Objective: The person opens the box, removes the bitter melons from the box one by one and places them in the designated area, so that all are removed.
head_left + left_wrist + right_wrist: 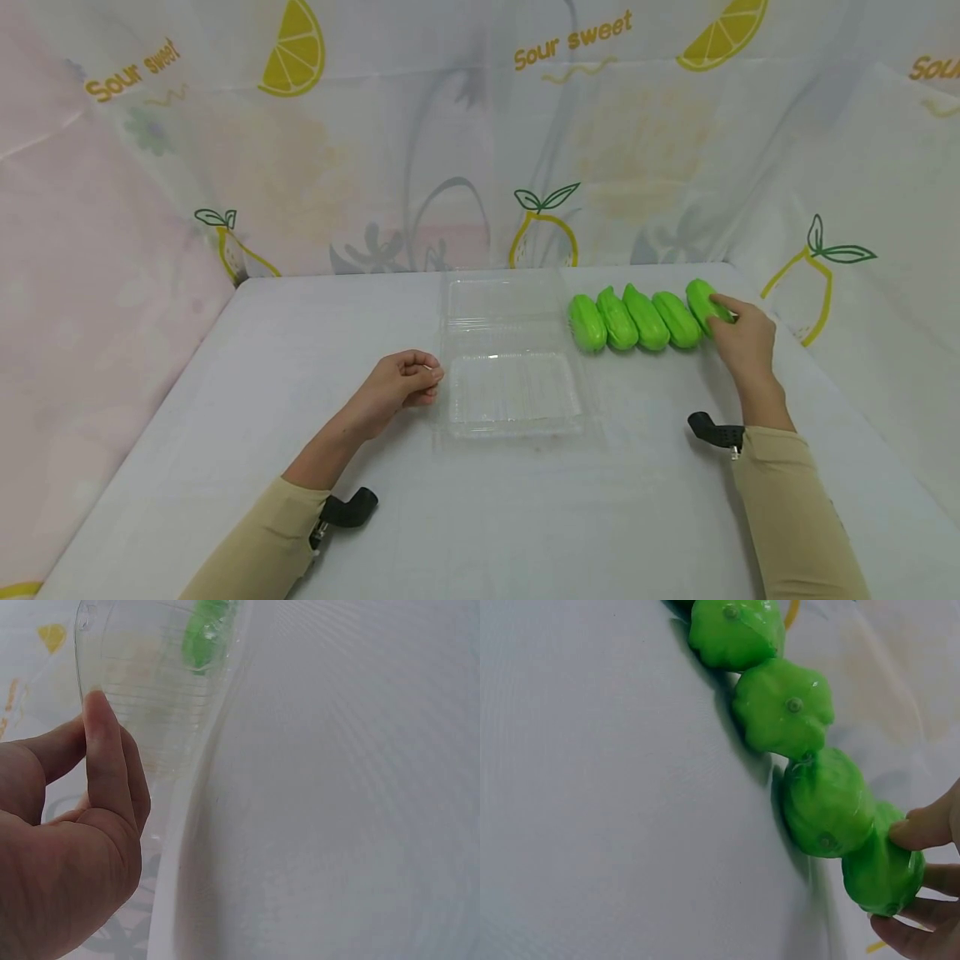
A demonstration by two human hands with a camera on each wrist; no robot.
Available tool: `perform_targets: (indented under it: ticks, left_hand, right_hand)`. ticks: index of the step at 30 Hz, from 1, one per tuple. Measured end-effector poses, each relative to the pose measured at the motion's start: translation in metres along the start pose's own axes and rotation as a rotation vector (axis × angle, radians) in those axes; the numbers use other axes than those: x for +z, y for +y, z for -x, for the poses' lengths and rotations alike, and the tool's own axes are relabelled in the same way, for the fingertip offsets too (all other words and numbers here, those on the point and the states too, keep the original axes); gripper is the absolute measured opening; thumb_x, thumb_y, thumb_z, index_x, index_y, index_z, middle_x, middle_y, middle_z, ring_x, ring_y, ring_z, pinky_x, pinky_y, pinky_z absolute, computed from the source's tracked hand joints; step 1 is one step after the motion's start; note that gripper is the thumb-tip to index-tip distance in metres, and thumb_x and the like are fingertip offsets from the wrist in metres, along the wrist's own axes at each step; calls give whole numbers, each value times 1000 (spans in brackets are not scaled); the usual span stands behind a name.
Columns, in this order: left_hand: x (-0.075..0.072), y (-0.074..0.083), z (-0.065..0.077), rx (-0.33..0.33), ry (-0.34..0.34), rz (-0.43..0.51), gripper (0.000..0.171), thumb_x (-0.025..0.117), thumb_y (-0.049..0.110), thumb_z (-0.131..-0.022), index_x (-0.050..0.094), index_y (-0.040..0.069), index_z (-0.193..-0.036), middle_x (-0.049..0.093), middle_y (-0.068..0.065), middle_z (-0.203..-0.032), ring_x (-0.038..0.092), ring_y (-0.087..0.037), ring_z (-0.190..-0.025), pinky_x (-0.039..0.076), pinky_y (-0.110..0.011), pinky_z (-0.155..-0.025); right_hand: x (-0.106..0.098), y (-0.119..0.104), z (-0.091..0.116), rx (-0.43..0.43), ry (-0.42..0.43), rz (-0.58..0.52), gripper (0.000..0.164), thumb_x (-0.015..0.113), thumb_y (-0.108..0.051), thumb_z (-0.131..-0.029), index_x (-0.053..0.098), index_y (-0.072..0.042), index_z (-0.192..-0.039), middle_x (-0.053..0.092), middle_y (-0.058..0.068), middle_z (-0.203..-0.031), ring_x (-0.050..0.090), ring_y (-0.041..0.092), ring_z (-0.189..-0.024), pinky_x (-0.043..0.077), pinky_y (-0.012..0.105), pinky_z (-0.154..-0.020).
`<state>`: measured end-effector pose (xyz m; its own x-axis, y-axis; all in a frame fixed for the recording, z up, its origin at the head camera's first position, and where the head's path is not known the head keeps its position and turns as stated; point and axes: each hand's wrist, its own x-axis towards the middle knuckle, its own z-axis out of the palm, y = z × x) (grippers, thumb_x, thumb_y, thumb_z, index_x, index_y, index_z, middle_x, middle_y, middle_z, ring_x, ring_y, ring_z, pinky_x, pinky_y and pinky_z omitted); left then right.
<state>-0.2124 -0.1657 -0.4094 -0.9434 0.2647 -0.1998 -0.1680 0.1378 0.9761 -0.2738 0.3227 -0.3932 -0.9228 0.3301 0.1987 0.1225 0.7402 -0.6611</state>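
A clear plastic clamshell box (516,392) lies opened out on the table, lid half toward the back. My left hand (401,383) is at its left edge; in the left wrist view, thumb and fingertips pinch the box's rim (79,656). To the right of the box, several glossy green ribbed vegetables (647,318), long and gourd-like, stand side by side in a row. My right hand (744,337) grips the rightmost green vegetable (703,305) between thumb and fingers. In the right wrist view this vegetable (881,874) leans against its neighbour (826,802).
The white-covered table (495,517) backs onto a hanging cloth (375,167) with lemon prints. More cloth hangs along the left and right sides. Black wrist mounts (352,508) stick out from both sleeves.
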Motion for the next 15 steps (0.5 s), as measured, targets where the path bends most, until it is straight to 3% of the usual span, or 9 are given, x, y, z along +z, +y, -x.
perform_targets:
  ticks: [5,15]
  left_hand:
    - [0,1,0,-5,0,5,27,62,12,-98,52,-4,-117,63,-4,-90,61,-6,-74,57,-17,-68]
    - [0,1,1,-3,-3,-2,28,62,14,-98,53,-4,-118,62,-6,-95,62,-7,-76,58,-18,-70]
  right_hand:
    - [2,4,0,-1,-7,6,43,51,-9,-97,54,-4,-140,51,27,-143,50,37,-112,38,31,-79]
    - [5,8,-1,12,-35,20,45,48,-9,-97,53,-3,-141,50,29,-143,47,32,-99,37,28,-68]
